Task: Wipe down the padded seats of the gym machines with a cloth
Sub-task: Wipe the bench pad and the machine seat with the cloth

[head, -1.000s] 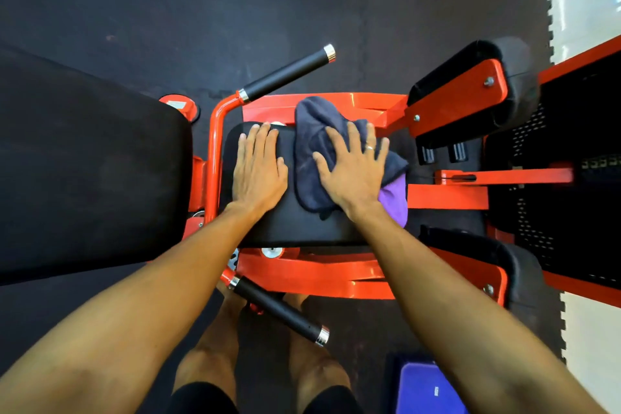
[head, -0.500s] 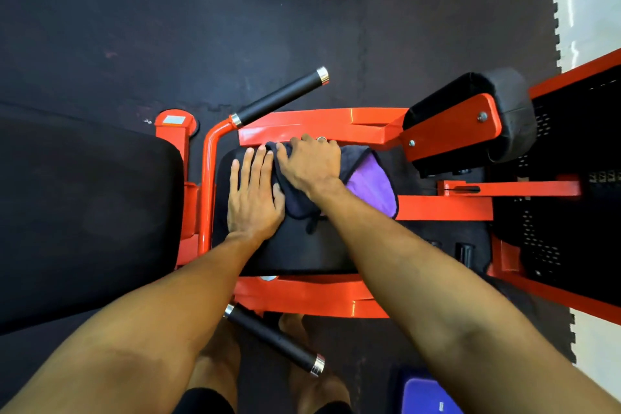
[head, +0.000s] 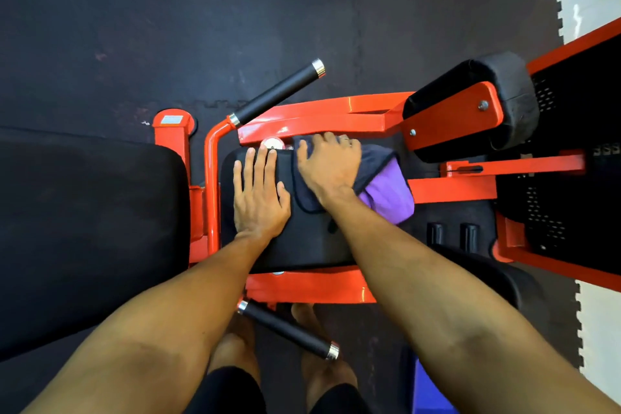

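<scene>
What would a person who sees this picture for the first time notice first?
Two bare hands lie side by side on the black padded seat: the left hand flat, the right hand gripping a dark cloth. The bright orange frame around it stands out against the dark floor.

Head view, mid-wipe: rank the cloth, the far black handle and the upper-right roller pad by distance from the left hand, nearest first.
1. The cloth: just right of the left hand, under the right hand.
2. The far black handle: beyond the left hand, toward the top of the view.
3. The roller pad: far off at the upper right.
</scene>
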Tool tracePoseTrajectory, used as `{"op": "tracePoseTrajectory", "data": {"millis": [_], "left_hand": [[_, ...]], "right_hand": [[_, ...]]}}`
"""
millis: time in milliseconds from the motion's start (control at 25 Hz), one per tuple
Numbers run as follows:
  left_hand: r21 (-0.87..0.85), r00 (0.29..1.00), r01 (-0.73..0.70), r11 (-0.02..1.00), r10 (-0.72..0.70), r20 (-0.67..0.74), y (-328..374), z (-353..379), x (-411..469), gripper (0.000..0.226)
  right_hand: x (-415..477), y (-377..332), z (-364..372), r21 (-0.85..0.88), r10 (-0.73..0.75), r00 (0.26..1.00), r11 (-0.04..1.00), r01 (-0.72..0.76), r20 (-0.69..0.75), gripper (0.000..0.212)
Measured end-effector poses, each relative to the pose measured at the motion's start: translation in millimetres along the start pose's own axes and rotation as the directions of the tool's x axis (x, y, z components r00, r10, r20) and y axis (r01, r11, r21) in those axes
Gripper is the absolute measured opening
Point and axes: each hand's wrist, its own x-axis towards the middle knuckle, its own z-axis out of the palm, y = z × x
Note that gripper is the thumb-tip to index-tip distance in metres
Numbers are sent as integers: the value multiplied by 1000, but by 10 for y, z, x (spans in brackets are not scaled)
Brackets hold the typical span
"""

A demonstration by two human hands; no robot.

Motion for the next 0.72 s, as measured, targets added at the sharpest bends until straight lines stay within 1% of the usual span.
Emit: {"op": "tracePoseTrajectory", "data": {"millis": [80,120,200,240,320,360,440,480,520,560,640,720], "left_hand": [[6,1000,-3,1000,3,24,-33,8,18,70],[14,999,-2,1000,2,33,-35,12,5,71],[39,999,-4,999,2,37,-37,8,-9,70],[43,999,-2,999,0,46,-44,0,-13,69],[51,999,-3,999,0,54,-45,-10,-16,68],[55,999,-5,998,2,52,-39,-13,-12,68],[58,999,-22,998,19,50,-43,-8,-9,68],[63,998,-34,997,31,47,-53,6,-10,68],[70,998,-47,996,44,49,-56,16,-16,68],[78,997,-63,995,59,54,-58,21,-20,68],[91,995,-82,992,77,59,-76,24,-30,67],[88,993,-108,990,103,62,-118,18,-9,67]], "right_hand": [[-45,-240,39,21,-102,995,994,103,-17,42],[-55,-201,51,18,-154,988,988,155,-29,42],[-101,140,59,-25,-208,978,978,208,-26,43],[-142,377,52,-65,-190,981,980,188,-29,44],[-223,796,-11,-123,-53,997,991,45,-63,45],[-250,871,-17,-114,35,994,992,-47,-100,44],[-237,684,33,-44,217,957,972,-230,-192,41],[-230,480,79,2,272,939,961,-278,-209,40],[-267,251,129,44,280,938,960,-277,-205,41],[-364,43,183,70,239,953,971,-229,-188,45],[-703,-114,320,67,30,989,998,-20,-147,53],[-991,156,368,43,-166,967,983,178,-192,54]]}}
